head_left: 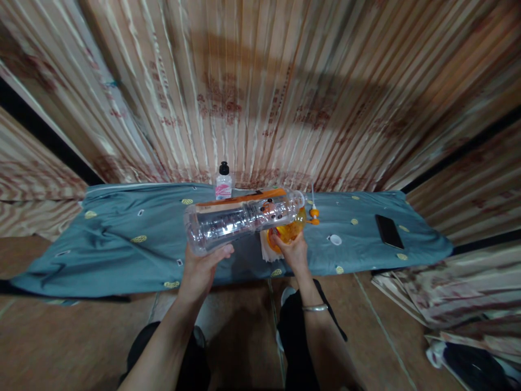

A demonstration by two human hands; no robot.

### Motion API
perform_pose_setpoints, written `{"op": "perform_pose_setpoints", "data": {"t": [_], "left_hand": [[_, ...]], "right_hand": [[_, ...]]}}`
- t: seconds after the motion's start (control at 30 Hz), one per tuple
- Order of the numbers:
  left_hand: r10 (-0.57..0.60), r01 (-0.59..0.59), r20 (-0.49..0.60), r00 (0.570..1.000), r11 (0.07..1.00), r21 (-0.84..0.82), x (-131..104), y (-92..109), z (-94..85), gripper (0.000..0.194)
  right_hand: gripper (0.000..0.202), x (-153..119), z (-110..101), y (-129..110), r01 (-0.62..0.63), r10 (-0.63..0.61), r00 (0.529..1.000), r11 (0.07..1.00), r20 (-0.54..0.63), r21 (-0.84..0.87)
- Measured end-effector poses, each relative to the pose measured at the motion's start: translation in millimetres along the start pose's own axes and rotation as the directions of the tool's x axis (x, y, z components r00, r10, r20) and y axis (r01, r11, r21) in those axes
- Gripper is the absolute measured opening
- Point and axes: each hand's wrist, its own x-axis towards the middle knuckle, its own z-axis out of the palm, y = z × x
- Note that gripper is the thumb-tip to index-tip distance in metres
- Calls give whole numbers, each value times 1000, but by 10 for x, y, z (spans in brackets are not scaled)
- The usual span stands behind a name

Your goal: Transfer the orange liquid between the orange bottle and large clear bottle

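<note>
My left hand [207,266] is closed under the base end of a large clear plastic bottle [240,220] with an orange label, its thumb along the near side. The bottle lies tilted almost level, its mouth pointing right. Just beneath that mouth, my right hand [291,250] grips a smaller bottle [291,231] of yellow-orange colour. The big bottle hides the top of the smaller one, so I cannot tell whether the two mouths touch. An orange pump top [313,215] with a pale tube lies to the right, apart from both hands.
A white bottle with a black cap [223,182] stands behind the large bottle. Pale tissues [268,251] lie under the right hand's bottle. Toward the right end of the teal cloth [122,255] lies a black phone [389,231]. Pleated curtains [252,108] hang behind.
</note>
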Motion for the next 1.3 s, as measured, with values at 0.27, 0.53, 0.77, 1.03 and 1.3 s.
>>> {"op": "perform_pose_setpoints", "data": {"t": [0.27,0.53,0.77,1.03,1.3], "left_hand": [[3,-4,-23,1000,1000,-19,-8,29,33,40],[13,-13,-5,1000,1000,0,-2,22,29,31],[4,-4,-9,1000,1000,-13,4,7,-3,39],[-4,4,-11,1000,1000,-12,11,-22,-9,38],[4,-4,-29,1000,1000,-15,1,10,21,42]], "right_hand": [[73,-12,-14,-49,11,-12,1000,1000,7,29],[70,9,18,18,7,-7,1000,1000,-15,-28],[75,25,37,76,4,-4,1000,1000,-26,-5],[71,-1,30,26,13,-13,999,1000,-30,-1],[69,5,32,50,38,-37,999,999,-31,15]]}}
